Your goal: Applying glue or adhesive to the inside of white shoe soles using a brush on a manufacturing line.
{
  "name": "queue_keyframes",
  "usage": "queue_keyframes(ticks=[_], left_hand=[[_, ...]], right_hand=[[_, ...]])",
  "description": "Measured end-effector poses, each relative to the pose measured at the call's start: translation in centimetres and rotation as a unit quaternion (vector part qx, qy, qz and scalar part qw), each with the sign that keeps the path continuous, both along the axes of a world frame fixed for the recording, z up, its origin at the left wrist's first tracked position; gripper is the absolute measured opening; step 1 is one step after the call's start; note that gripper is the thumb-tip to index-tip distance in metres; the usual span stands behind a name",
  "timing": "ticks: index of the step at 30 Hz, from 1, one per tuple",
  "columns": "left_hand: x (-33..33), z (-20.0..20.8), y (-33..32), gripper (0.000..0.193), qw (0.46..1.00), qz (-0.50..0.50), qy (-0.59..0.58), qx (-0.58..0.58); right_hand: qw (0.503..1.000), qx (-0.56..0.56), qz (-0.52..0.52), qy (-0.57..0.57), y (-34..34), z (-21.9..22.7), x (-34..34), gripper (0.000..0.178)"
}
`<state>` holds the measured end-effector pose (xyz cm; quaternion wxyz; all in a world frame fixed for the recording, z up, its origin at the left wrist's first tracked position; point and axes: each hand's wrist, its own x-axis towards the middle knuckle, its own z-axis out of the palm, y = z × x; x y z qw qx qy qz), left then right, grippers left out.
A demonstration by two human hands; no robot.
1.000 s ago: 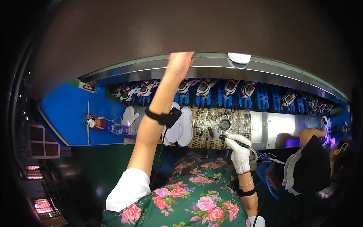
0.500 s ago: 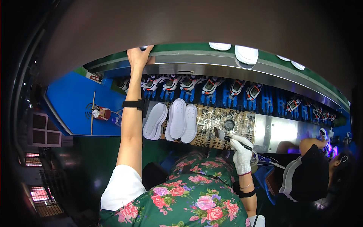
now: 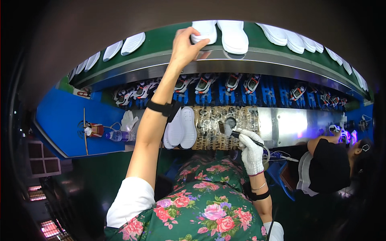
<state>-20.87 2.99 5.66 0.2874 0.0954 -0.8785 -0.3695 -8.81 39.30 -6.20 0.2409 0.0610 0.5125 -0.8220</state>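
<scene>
My bare left hand [image 3: 188, 46] reaches up to the green conveyor belt, thumb and fingers closed round the near end of a white shoe sole [image 3: 206, 31]. Another white sole [image 3: 234, 38] lies just right of it, its end over the belt's metal edge. In a white knitted glove, my right hand [image 3: 251, 150] grips a flat brush [image 3: 225, 128] with a dark handle, its bristles pointing left. The brush head is beside a small round dish [image 3: 230, 121] on the bench. White soles [image 3: 188, 127] lie overlapping on the bench, partly behind my left forearm.
Several more soles [image 3: 295, 42] line the green belt [image 3: 169, 36]. Beneath it, shoe uppers [image 3: 204, 83] sit on a blue rack. Tape-covered cardboard [image 3: 207, 134] covers part of the metal bench [image 3: 287, 126]. A plastic bottle [image 3: 117, 135] lies on the blue table at left; a co-worker [image 3: 329, 168] sits at right.
My left hand has moved right along the belt and now grips a sole. The belt's soles show more fully. The brush stays in my right hand, now nearer the dish.
</scene>
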Motion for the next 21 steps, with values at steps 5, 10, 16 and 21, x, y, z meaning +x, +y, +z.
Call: queue_keyframes(ticks=[5,10,16,21], left_hand=[[8.2,-1.0,2.0,0.028,0.987,0.061,0.14,0.052],[15.3,-3.0,7.3,0.07,0.879,-0.021,0.13,0.457],[18.2,-9.4,9.4,0.057,0.574,-0.148,-0.086,0.8],[18.9,-9.3,15.1,0.076,0.569,-0.277,-0.097,0.768]], right_hand=[[0.995,-0.065,-0.06,-0.051,1.0,1.5,-0.3,0.021],[0.986,-0.155,-0.055,-0.025,1.0,4.4,-1.2,0.021],[0.986,-0.159,-0.002,0.048,-1.4,9.2,-1.8,0.022],[0.943,0.066,0.043,0.323,-2.5,11.5,-2.1,0.021]])
